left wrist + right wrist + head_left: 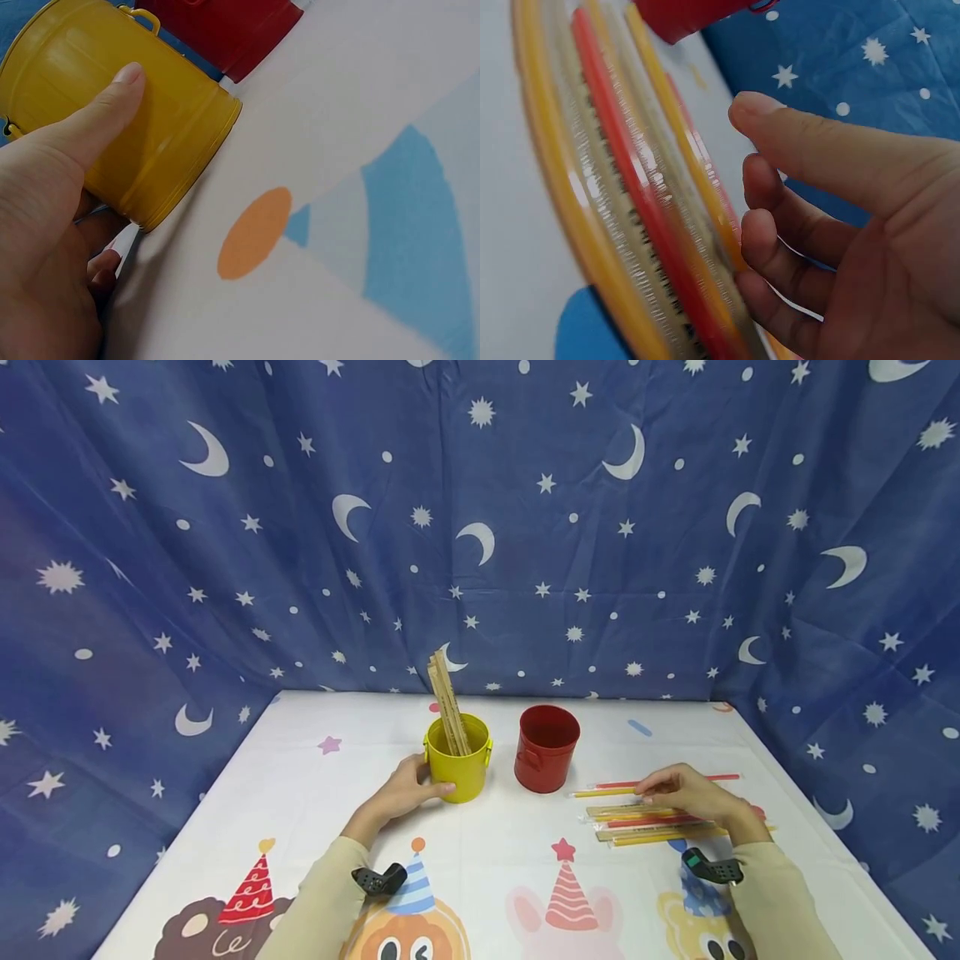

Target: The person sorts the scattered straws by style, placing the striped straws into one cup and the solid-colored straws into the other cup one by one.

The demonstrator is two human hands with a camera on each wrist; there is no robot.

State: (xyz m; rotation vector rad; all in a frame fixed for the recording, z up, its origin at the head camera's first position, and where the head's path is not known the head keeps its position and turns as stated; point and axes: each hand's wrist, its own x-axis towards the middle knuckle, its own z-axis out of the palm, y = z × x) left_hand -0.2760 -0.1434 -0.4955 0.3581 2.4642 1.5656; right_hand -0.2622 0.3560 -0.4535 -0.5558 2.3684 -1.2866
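Observation:
My left hand (pixel 408 789) holds the side of a small yellow bucket (pixel 459 777), thumb along its wall and the other fingers partly hidden behind it. Several wooden chopsticks (pixel 447 706) in wrappers lean inside, poking above the rim. Over on the right, my right hand (pixel 682 792) hovers at a spread of wrapped sticks, its fingers loosely bent and nothing between thumb and fingertips in the right wrist view. Yellow straws (pixel 682 127), red straws (pixel 615 112) and wrapped wooden chopsticks (pixel 622 811) lie there side by side, in clear plastic.
A red bucket (pixel 547 760) with nothing visible inside stands just right of the yellow one. The white tablecloth (pixel 300 777) carries printed party animals along the front. A blue curtain (pixel 525 610) with moons and stars hangs behind and at both sides.

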